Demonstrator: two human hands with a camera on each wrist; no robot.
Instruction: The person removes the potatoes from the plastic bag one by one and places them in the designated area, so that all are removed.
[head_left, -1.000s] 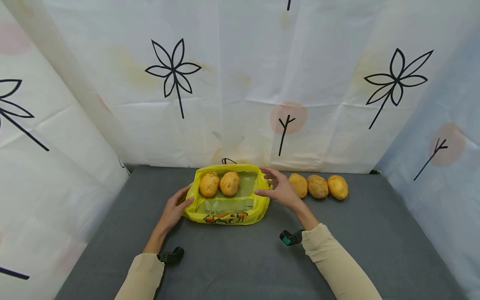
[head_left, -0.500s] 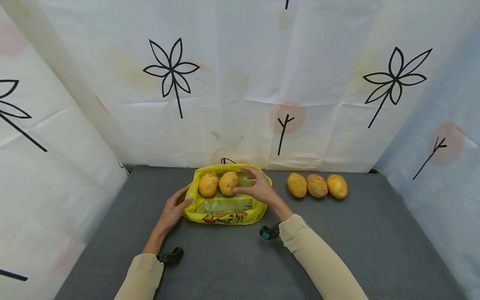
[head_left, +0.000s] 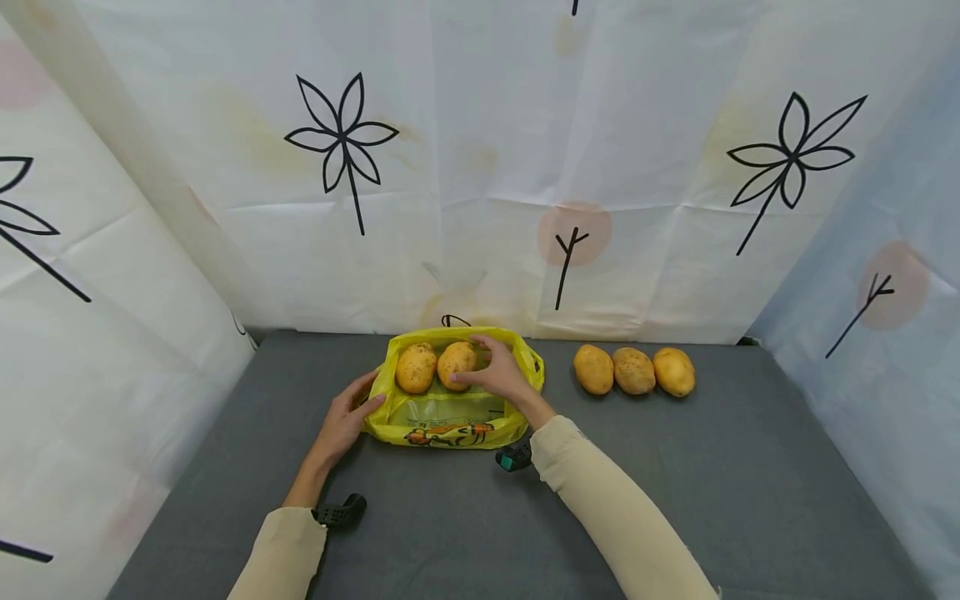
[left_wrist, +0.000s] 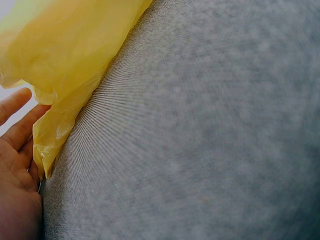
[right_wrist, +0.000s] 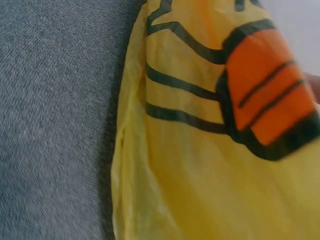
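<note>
Resting the left hand point(head_left: 345, 423), fingers apart, against the left side of the yellow, translucent plastic bag point(head_left: 435, 410), presumably to keep the limp mouth wide. Curving the right hand point(head_left: 501, 373) inside around the oval, tan, speckled potato point(head_left: 452, 365), with thumb and fingers apart on either side; cannot tell whether clamped. Just left, inside too, a rounder brownish-yellow potato point(head_left: 416, 368). Along the back edge of the matt dark-grey tabletop point(head_left: 435, 533), toward its back right corner, a row of three plump yellow-brown potatoes point(head_left: 633, 372), probably for easy reach.

Behind the grey table point(head_left: 435, 533) hangs a flower-printed white cloth point(head_left: 480, 142), with a black loop point(head_left: 446, 321), perhaps cord, low down.
</note>
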